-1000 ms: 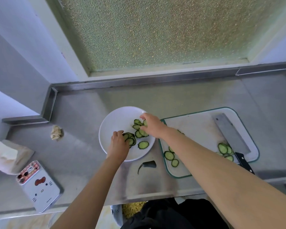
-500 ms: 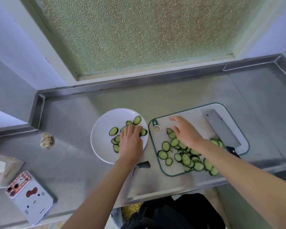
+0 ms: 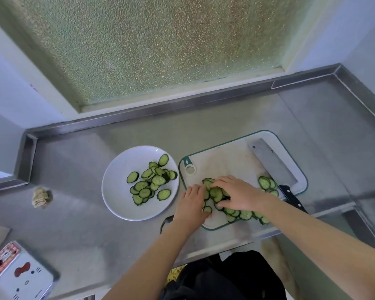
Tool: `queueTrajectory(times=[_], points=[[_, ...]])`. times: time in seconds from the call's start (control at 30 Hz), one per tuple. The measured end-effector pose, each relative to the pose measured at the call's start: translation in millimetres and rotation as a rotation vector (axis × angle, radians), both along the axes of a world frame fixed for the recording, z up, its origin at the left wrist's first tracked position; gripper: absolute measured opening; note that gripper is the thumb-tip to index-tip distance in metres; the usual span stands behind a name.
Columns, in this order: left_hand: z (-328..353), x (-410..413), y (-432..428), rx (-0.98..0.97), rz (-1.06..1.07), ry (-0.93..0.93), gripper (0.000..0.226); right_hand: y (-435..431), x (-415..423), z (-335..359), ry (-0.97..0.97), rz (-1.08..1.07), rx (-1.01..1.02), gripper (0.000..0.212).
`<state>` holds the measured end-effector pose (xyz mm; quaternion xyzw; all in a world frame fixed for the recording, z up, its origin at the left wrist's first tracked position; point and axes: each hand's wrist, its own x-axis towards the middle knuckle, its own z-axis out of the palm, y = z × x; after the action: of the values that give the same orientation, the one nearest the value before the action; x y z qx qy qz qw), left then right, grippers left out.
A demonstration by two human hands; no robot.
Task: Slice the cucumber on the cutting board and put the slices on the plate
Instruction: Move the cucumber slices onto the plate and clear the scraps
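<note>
**A:** On the cutting board (image 3: pixel 232 156), your left hand (image 3: pixel 192 204) lies with its fingers straight, pushed against the heap of cucumber slices (image 3: pixel 217 192). It is loose and grips nothing.

**B:** Your right hand (image 3: pixel 240 195) covers that heap from the other side, fingers bent over it. Whether it pinches any slice, I cannot tell.

**A:** More slices trail along the board's near edge under your right wrist. A few sit beside the cleaver (image 3: pixel 268 161), which lies flat at the board's right.

**B:** Just left of the board, your white plate (image 3: pixel 117 191) holds a pile of slices (image 3: pixel 152 185) toward its right side.

**A:** Farther left on the steel counter (image 3: pixel 85 169) lie a crumpled paper wad (image 3: pixel 40 197) and a cat-face tin (image 3: pixel 20 276).
</note>
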<state>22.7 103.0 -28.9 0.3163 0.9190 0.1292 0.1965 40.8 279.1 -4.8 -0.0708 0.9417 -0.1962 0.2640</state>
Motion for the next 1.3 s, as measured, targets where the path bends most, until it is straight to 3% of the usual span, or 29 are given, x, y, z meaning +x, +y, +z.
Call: queueTrajectory(times=[0.1, 0.2, 0.27, 0.47, 0.63, 0.8, 0.9, 0.97, 1.3], points=[[2.1, 1.7, 2.9, 0.014, 0.026, -0.015, 0.079, 11.5, 9.8, 5.4, -0.027, -0.061, -0.002, 0.085], [5.4, -7.1, 6.4, -0.027, -0.041, -0.044, 0.091, 24.5, 24.5, 4.1, -0.101, -0.046, 0.159, 0.115], [7.2, -15.0, 11.0, -0.100, -0.129, -0.053, 0.096, 27.7, 33.9, -1.1, -0.093, -0.026, 0.230, 0.119], [14.4, -24.7, 28.9, -0.225, -0.198, -0.065, 0.101, 24.4, 34.3, -5.9, 0.062, -0.098, 0.159, 0.095], [13.6, -21.4, 32.5, -0.214, -0.078, -0.148, 0.078, 17.2, 27.5, -6.4, 0.033, -0.216, 0.077, 0.075], [9.8, -18.4, 26.9, -0.151, -0.026, -0.186, 0.080, 7.1, 28.1, -3.2, -0.112, -0.303, 0.003, 0.093], [9.4, -14.2, 27.4, -0.108, -0.026, -0.205, 0.096, -3.9, 33.2, -5.2, -0.064, -0.278, 0.098, 0.107], [8.9, -10.4, 29.3, -0.094, -0.044, -0.178, 0.094, -12.8, 32.7, -7.7, -0.022, -0.252, 0.162, 0.106], [3.6, -9.1, 31.8, 0.074, 0.081, -0.191, 0.056, -1.8, 21.1, -6.4, 0.087, -0.229, 0.085, 0.061]])
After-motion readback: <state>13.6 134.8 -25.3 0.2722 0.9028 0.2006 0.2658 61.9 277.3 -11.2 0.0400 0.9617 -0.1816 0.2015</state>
